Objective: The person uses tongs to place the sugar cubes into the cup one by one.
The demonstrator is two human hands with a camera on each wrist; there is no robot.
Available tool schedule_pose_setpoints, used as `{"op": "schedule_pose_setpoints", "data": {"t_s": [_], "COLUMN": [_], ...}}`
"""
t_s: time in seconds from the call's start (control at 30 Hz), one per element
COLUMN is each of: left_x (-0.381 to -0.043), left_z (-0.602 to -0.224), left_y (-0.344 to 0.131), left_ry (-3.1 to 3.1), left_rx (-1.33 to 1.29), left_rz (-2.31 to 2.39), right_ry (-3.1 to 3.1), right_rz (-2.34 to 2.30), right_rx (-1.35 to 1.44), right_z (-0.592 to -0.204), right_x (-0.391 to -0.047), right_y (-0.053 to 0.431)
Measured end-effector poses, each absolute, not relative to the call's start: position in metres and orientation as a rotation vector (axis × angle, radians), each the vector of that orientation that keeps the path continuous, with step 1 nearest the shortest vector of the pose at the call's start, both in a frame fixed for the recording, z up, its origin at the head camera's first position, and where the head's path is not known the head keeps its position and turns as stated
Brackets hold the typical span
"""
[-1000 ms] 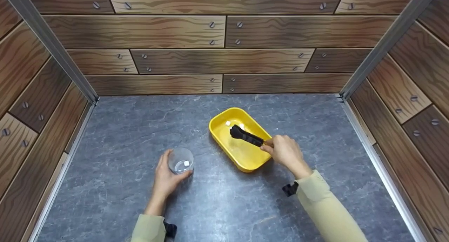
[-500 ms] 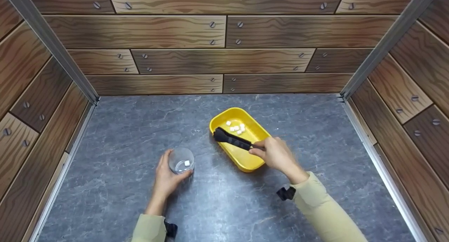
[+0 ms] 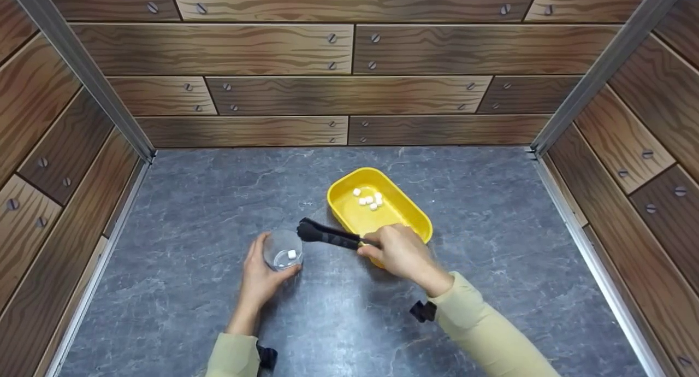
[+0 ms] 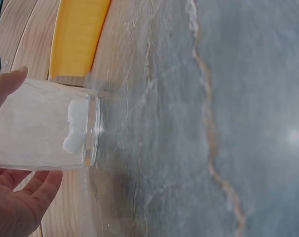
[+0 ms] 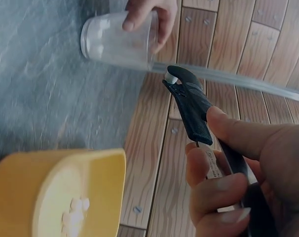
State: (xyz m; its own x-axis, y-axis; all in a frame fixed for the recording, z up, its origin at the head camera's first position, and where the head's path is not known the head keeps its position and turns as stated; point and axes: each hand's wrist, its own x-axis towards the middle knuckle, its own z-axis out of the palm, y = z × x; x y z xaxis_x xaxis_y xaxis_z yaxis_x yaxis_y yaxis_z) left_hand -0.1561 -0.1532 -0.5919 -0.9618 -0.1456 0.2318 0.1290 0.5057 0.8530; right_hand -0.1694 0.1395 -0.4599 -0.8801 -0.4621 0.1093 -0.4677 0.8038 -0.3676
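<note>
My left hand (image 3: pixel 263 267) grips a clear glass (image 3: pixel 282 245) that stands upright on the grey surface, thumb on one side and fingers on the other. A few white cubes (image 4: pixel 76 127) lie at the glass's bottom. In my right hand (image 3: pixel 401 254) is a pair of black tongs (image 3: pixel 330 236), squeezed between thumb and fingers. The right wrist view shows a white cube (image 5: pixel 170 78) pinched between the tong tips, close to the glass's rim. Beneath my right hand, the yellow tray (image 3: pixel 337 194) holds several white cubes (image 3: pixel 369 200); the hand hides part of its near end.
The grey marbled surface (image 3: pixel 207 196) has wood-patterned panels (image 3: pixel 284 95) on its back and sides. Metal rails (image 3: pixel 595 262) run along the side edges. The tray stands right of the glass with a gap between them.
My right hand has moved left with the tongs, from over the tray to the glass's rim. The left hand and the glass have stayed in place.
</note>
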Motion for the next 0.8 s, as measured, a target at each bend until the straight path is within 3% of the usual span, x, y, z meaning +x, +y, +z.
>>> {"op": "schedule_pose_setpoints", "data": {"t_s": [0.23,0.8], "left_x": [-0.157,-0.154], "left_z": [-0.593,-0.589], "left_y": [-0.154,-0.154], "left_ry": [-2.492,-2.543], "left_rx": [0.016,0.033], "left_rz": [-1.43,-1.448], "right_ry": [-2.914,-2.99], "right_rz": [0.604,0.723], "right_rx": [0.83,0.598], "right_z": [-0.466,-0.469], "right_x": [-0.17,-0.179], "right_y": [0.131,0.162]}}
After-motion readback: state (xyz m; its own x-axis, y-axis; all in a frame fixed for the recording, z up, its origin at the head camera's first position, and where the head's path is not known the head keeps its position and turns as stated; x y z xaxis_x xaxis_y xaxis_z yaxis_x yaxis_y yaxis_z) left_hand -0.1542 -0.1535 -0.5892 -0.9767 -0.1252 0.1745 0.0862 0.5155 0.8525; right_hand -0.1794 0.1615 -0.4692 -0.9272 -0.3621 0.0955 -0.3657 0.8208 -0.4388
